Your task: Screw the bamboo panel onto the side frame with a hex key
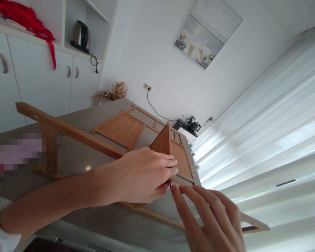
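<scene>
My left hand (147, 171) reaches across a light wooden frame (73, 134) that stands on its side on the table. Its fingers curl over the wood beside an upright wooden panel (162, 140), and most of the part under them is hidden. Close to its thumb, a small metal fastener (170, 182) sticks out at the joint. From the right, my right hand (207, 213) brings thumb and forefinger together at this fastener in a pinch. The fastener's exact kind is too small to tell.
Flat wooden panels (122, 129) lie on the grey table (76, 159). Behind are white cabinets (39, 66), a kettle (80, 35), a red cloth (23, 15) and dried stalks (118, 91). A black appliance (191, 125) stands at the far end; white curtains (273, 119) hang at right.
</scene>
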Tool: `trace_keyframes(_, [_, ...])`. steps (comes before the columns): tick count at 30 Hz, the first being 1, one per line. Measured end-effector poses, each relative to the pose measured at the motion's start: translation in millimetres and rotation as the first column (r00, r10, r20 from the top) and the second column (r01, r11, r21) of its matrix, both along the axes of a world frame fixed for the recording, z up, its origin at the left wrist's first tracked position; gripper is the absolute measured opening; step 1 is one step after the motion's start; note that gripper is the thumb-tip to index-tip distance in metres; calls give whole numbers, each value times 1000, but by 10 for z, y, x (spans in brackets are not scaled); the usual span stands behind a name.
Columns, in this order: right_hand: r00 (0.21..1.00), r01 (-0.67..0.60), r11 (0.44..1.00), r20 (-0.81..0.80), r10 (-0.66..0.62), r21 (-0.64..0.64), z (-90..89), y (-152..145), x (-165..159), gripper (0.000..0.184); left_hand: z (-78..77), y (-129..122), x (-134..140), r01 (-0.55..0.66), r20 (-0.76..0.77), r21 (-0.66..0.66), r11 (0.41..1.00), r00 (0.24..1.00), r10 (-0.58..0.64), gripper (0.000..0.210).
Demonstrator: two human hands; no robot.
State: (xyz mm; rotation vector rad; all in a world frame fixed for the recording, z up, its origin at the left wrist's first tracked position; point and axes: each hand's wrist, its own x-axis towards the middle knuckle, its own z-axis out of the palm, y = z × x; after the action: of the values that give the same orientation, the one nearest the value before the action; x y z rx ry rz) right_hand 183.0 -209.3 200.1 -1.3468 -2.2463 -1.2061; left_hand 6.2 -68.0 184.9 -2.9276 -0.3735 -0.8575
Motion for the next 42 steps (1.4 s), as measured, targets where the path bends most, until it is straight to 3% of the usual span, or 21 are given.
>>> trace_keyframes(10, [994, -27, 999, 104, 25, 25, -7, 1, 4, 23, 4, -2, -7, 2, -10, -6, 1000, 1000, -2, 35])
trace_keyframes(35, [994, -39, 994, 107, 28, 104, -93, -10, 66, 21, 16, 4, -3, 0, -34, 3, 1000, 999, 0, 39])
trace_keyframes(42, [996, -66, 997, 64, 63, 48, -169, 28, 87, 27, 18, -4, -16, 6, -24, 6, 1000, 1000, -6, 37])
